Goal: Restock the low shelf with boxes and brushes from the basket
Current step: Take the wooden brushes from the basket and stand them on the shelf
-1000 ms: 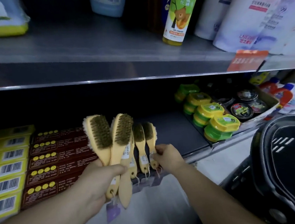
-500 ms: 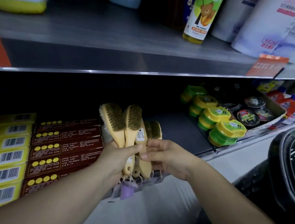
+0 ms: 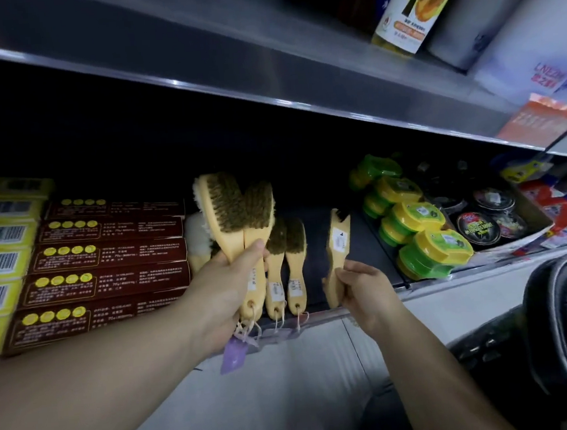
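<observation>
The right hand (image 3: 360, 287) has just drawn one pale wooden bristle brush (image 3: 338, 247) from the bunch, fingers pinching its handle over the dark low shelf (image 3: 315, 246), while the left hand (image 3: 220, 289) curls its fingers round two more brushes (image 3: 238, 218), so shelving likely comes next.

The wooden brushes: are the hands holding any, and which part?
The left hand grips two pale wooden brushes with brown bristles by their handles; the right hand holds another pale wooden brush by its handle.

The right hand (image 3: 360, 287) has pulled 1 brush (image 3: 338, 251) from the bundle in the left hand (image 3: 220, 289), which now grips 2 brushes (image 3: 241, 218), and holds it apart to the right.
</observation>
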The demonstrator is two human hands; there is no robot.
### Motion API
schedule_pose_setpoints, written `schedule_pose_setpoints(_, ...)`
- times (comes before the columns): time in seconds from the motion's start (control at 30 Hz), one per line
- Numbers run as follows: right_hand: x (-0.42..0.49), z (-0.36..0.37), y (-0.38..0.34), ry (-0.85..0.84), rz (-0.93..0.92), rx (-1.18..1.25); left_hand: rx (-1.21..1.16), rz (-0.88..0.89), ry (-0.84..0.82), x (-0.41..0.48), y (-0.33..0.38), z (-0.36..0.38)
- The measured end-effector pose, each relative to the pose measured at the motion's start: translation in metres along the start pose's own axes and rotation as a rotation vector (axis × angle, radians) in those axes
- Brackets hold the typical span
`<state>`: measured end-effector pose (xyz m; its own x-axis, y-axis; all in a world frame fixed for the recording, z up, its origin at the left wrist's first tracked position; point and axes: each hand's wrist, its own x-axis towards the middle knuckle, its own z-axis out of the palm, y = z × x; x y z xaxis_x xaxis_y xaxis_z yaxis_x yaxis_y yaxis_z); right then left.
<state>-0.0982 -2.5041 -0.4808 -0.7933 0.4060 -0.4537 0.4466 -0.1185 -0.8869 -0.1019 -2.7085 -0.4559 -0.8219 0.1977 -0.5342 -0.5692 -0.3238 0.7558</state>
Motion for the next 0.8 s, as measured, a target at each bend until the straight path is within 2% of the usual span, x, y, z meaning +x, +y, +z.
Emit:
schedule_pose_setpoints(0.17,0.015,0.009,0.015,0.077,0.027,-0.309,0.01,-0.034,0.016,-0.001,-0.007,0.003)
schedule_pose_setpoints(0.5,0.02,0.017,0.01,0.049,-0.143,-0.782,0.099,-0.038,-0.053,-0.005,-0.008,-0.007)
schedule_pose_setpoints(0.57,0.015,0.019,0.007,0.1,-0.23,-0.899,0.098,-0.042,-0.053,-0.005,-0.008,-0.009)
schedule_pose_setpoints(0.63,0.002,0.026,0.001,0.134,-0.388,-0.886,0.081,-0.045,-0.048,-0.005,-0.007,-0.01)
schedule_pose_setpoints(0.7,-0.014,0.038,-0.008,-0.01,-0.493,-0.74,0.066,-0.039,-0.047,-0.003,-0.007,-0.009)
schedule_pose_setpoints(0.8,-0.038,0.054,-0.016,-0.395,-0.321,-0.557,0.07,-0.026,-0.034,0.0,-0.005,-0.009)
